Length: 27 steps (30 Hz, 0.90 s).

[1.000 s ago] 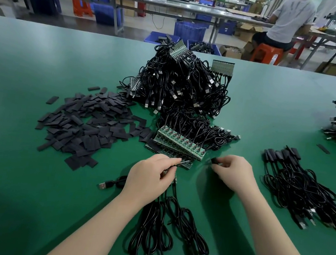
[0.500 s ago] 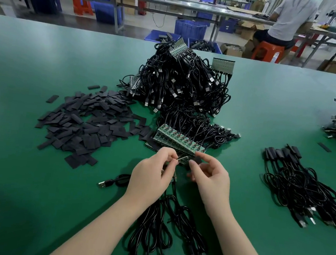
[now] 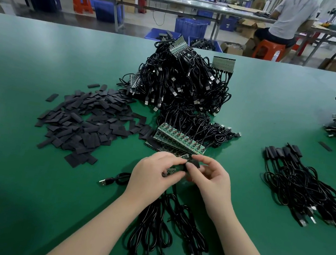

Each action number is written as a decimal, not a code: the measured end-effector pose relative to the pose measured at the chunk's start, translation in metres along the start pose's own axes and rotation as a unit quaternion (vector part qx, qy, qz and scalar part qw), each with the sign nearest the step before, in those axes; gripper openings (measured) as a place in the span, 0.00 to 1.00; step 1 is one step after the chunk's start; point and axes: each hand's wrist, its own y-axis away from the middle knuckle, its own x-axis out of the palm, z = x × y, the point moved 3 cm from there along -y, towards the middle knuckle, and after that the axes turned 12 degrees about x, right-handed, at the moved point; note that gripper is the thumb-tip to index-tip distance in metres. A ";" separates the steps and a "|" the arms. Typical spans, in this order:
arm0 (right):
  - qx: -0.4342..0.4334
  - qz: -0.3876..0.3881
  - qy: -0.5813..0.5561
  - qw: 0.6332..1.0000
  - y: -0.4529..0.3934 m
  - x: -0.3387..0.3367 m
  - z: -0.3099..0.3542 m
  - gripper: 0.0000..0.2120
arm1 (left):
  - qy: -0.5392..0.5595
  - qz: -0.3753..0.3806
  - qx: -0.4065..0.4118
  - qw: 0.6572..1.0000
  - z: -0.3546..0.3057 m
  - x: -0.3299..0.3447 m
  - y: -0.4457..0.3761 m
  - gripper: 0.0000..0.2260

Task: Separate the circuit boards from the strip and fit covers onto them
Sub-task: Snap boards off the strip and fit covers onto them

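Head view — left hand [image 3: 153, 174] pinched circuit board strip [image 3: 171, 168], right hand [image 3: 210, 175] pinched black cover [image 3: 194, 164] — above green surface [image 3: 30, 174].

Desk [image 3: 30, 174]: smooth matt green mat, soft sheen toward far edge. Covers [image 3: 82, 125]: flat matt black sleeves, dull, look like thin plastic or rubber. Circuit board strip [image 3: 179, 138]: green laminate w/ small shiny solder pts. Cables [image 3: 181, 82]: glossy black plastic jacket; USB plugs [image 3: 102, 182] w/ bright metal shells. Stool [image 3: 267, 49]: glossy orange plastic. Crates [image 3: 191, 27]: blue plastic.
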 end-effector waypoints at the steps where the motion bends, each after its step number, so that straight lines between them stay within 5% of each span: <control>1: -0.002 0.007 0.000 1.000 0.000 0.000 0.000 0.10 | -0.003 -0.002 -0.002 1.000 0.001 0.000 0.000 0.13; 8: -0.008 0.080 -0.012 0.997 0.003 -0.002 0.005 0.15 | 0.025 -0.006 0.001 1.000 0.004 -0.001 -0.001 0.13; 17: 0.020 -0.001 -0.085 0.996 -0.001 -0.008 0.003 0.06 | 0.054 -0.020 -0.027 0.998 0.006 0.001 0.000 0.19; 27: 0.034 -0.015 -0.119 0.992 -0.002 -0.007 -0.001 0.06 | 0.041 -0.093 0.031 0.994 0.004 0.001 0.000 0.11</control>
